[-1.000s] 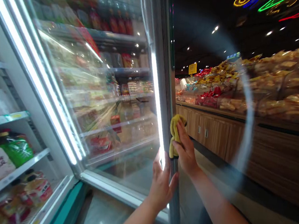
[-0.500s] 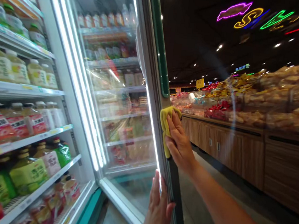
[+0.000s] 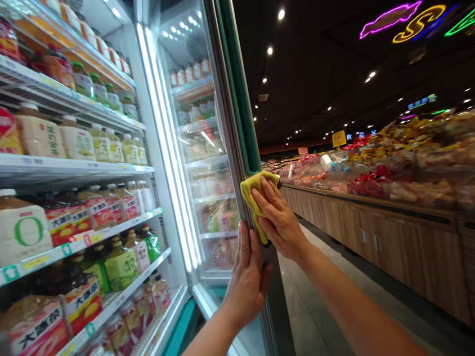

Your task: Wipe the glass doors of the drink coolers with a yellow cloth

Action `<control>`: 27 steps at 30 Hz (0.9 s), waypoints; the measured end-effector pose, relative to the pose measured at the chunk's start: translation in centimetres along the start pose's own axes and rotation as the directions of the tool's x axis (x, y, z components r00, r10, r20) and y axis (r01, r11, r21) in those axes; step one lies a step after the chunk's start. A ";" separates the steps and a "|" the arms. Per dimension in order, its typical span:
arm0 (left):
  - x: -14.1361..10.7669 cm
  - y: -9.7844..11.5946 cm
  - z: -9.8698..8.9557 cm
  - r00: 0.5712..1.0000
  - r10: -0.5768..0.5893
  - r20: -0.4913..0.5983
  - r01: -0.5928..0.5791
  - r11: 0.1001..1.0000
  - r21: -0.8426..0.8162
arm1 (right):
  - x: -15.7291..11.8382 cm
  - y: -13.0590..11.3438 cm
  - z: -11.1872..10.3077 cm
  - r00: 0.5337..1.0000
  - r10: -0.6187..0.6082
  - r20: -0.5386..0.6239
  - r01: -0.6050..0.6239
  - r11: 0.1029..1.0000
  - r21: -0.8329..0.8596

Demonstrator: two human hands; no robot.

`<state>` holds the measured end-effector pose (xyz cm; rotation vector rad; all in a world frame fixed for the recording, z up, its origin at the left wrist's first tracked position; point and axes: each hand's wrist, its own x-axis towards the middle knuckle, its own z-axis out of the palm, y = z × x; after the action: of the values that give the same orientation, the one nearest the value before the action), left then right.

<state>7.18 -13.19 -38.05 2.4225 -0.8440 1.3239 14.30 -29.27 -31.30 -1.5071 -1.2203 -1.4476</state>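
Note:
A glass cooler door [image 3: 231, 115] with a metal and green frame stands swung out in the middle of the view. My right hand [image 3: 279, 215] presses a folded yellow cloth [image 3: 255, 194] against the door's outer edge, just below the green strip. Its fingers lie over the cloth. Lower on the same edge, my left hand [image 3: 248, 278] rests flat with its fingers stretched upward and nothing held. Its fingertips are close beneath the cloth.
Cooler shelves [image 3: 60, 165] full of bottled drinks fill the left side. On the right, a long wooden counter [image 3: 343, 217] carries heaps of packaged food. Grey floor [image 3: 313, 299] runs between door and counter. Neon signs hang above.
The view has shifted, showing more of the shelves. My left hand has moved up the door edge, closer to the cloth. My right hand still presses the cloth to the edge.

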 end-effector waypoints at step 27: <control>-9.0 3.9 -18.7 0.543 -0.672 -0.503 0.359 0.727 -0.585 | 0.6 -14.7 11.4 0.868 -0.447 -0.215 0.496 0.790 0.360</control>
<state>-11.66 -4.10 -35.40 1.4366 -0.1068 1.4235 4.00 -13.93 -33.86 -0.8483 -1.7823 -1.4399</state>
